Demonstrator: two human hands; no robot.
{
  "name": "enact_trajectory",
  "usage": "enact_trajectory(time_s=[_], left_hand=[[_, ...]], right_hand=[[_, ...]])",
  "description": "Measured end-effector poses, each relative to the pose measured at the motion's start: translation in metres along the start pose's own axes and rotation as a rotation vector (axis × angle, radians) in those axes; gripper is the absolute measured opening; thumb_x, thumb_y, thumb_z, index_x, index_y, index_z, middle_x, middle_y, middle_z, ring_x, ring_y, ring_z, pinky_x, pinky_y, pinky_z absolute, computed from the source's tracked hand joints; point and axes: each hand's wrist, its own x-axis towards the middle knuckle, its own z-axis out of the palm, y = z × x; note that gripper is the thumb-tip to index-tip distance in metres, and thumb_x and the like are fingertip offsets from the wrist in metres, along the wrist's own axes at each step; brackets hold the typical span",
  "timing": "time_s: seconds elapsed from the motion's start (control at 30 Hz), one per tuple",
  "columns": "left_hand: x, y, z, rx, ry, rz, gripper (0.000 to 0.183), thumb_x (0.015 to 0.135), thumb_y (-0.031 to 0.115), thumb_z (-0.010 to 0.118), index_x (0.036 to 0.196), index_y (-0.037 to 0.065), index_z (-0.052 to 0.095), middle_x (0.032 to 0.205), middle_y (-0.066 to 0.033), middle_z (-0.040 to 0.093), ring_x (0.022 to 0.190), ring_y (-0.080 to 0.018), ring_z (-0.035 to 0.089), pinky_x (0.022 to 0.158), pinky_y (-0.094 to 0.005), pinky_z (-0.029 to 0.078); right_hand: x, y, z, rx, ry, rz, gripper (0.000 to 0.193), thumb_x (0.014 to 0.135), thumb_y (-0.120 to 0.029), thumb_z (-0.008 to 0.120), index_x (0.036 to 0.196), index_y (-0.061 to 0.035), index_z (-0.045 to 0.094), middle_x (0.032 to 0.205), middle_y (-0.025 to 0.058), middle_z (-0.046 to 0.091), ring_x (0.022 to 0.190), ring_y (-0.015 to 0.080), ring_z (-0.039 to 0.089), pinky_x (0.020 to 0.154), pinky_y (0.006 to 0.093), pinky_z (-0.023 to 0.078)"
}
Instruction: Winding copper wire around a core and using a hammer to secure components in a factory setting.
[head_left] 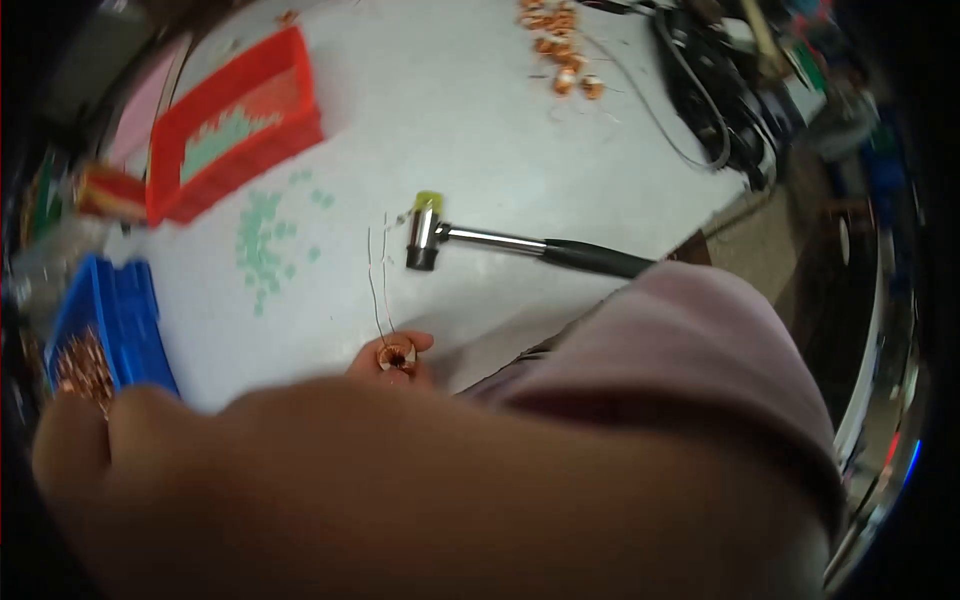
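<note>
A ring-shaped copper coil (397,356) with two long wire leads pointing away from me is pinched in my left hand (418,378), just above the white tabletop. Most of that hand is hidden behind my right forearm. Large and close, the right arm in a pink sleeve reaches across to the left. My right hand (120,440) is at the near edge of a blue bin (140,310) full of short copper-coloured pieces (85,372). Its fingertips are out of sight, so I cannot tell what they hold.
A small mallet (423,235) with a yellow and a black face lies beyond the coil. Pale green bits (262,245) are scattered beside a red bin (235,185) holding more. Several copper coils (560,50) sit at the far side, near a black object with a grey cable (700,90).
</note>
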Motion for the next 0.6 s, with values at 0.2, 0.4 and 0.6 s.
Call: enact_trajectory(time_s=[0.2,0.4,0.6], left_hand=[[-0.004,0.010,-0.001,-1.020,-0.198,0.047,0.027,0.095,0.013,0.041,0.120,0.004,0.047,0.075,-0.0006,0.046,0.060,-0.0048,0.033,0.052,-0.0161,0.027],[0.000,-0.003,0.000,-1.018,-0.050,0.202,0.025,0.097,0.010,0.036,0.118,0.001,0.047,0.080,-0.0037,0.052,0.062,-0.0066,0.036,0.054,-0.0165,0.031],[0.002,-0.006,-0.003,-0.940,-0.229,0.270,0.023,0.097,0.010,0.035,0.113,0.000,0.049,0.080,-0.0044,0.053,0.062,-0.0071,0.037,0.054,-0.0172,0.032]], right_hand=[[-0.050,0.016,-0.030,-0.007,0.012,0.147,0.006,0.078,-0.001,0.056,0.083,-0.0011,0.058,0.088,0.0137,0.058,0.069,0.0162,0.051,0.060,0.0258,0.041],[-0.061,0.032,-0.014,-0.123,-0.149,0.256,0.006,0.076,0.001,0.059,0.080,-0.0010,0.063,0.091,0.0149,0.059,0.068,0.0146,0.052,0.057,0.0229,0.041],[-0.050,0.042,-0.010,-0.534,0.022,0.291,0.007,0.074,0.004,0.061,0.079,-0.0004,0.062,0.088,0.0131,0.059,0.066,0.0136,0.050,0.058,0.0202,0.039]])
